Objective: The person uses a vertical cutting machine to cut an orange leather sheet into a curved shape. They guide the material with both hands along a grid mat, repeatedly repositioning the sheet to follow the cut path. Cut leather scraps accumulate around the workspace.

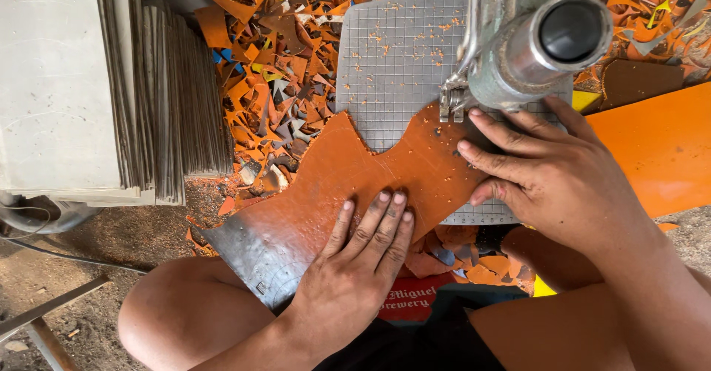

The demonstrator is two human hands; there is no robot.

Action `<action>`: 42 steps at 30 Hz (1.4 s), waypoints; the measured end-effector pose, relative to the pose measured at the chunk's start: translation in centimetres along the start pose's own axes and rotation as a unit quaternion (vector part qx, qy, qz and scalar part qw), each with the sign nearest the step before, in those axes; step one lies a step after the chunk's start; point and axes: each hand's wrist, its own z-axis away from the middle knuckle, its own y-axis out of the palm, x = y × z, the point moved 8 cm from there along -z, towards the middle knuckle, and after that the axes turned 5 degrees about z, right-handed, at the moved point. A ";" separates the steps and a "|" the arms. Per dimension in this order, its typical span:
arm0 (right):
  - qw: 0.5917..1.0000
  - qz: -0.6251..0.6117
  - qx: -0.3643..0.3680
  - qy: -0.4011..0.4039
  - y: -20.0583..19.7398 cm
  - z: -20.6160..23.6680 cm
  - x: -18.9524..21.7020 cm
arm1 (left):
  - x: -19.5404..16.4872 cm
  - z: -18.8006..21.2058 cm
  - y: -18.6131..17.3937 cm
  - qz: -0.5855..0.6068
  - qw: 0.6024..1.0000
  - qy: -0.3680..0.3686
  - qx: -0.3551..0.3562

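Sheet: orange-brown sheet (348, 186), flat, cut to a wavy outline with a deep notch along its top edge; near corner grey and scuffed, with faint curved scribe lines; orange crumbs scattered over its face.
Place: partly on the grid plate (392, 60), partly overhanging toward the knees, under both hands.
Left hand: left hand (355, 267) laid palm down on the near part of the sheet, fingers straight and close together, pressing flat, pinching nothing.
Right hand: right hand (552, 171) laid on the far right end of the sheet, fingers stretched out toward the cutter, fingertips just beside the blade foot; flat press, no closed grip.
Cutter: grey metal machine head (533, 41) with a round dark end cap, just beyond the right fingertips; small metal foot (452, 101) touching the sheet edge.
Bench: pale grey plate ruled in small squares, dusted with orange crumbs.
Left of the hands: tall stack of grey boards (111, 82) standing on edge.
Beyond the hands: heap of orange, grey and yellow offcuts (274, 67).
Right of the hands: large bright orange sheet (659, 141).
Floor: dusty bare ground with sawdust (111, 238); metal bar (44, 312) at lower left.
Body: bare knees below the sheet.
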 end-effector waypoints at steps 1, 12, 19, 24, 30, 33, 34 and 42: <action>1.000 0.001 0.000 -0.003 0.0 -0.1 -0.1 | 0.0 -0.1 0.1 0.000 1.000 0.000 0.000; 1.000 -0.011 -0.019 -0.006 -0.6 -0.8 -0.4 | 0.1 -0.7 0.1 -0.005 1.000 -0.002 -0.010; 1.000 -0.014 -0.010 -0.001 -0.6 -1.1 -1.0 | -0.2 -1.2 0.2 0.004 1.000 -0.011 -0.021; 0.999 -0.007 -0.031 -0.003 -0.8 -1.3 -1.4 | -0.4 -1.6 0.5 0.002 1.000 -0.008 -0.027; 0.999 -0.018 -0.035 0.012 -0.7 -1.4 -2.1 | -0.5 -2.0 0.8 0.008 1.000 -0.007 -0.023; 0.999 -0.025 -0.037 0.018 -0.8 -1.6 -2.3 | -0.5 -2.3 1.0 -0.002 1.000 -0.006 -0.015; 0.999 -0.028 -0.039 0.012 -0.8 -1.8 -2.3 | -0.5 -2.3 0.9 -0.004 1.000 -0.006 -0.016; 0.996 -0.037 -0.063 0.041 -1.5 -2.3 -2.7 | -0.7 -2.9 0.7 0.013 0.999 -0.020 -0.046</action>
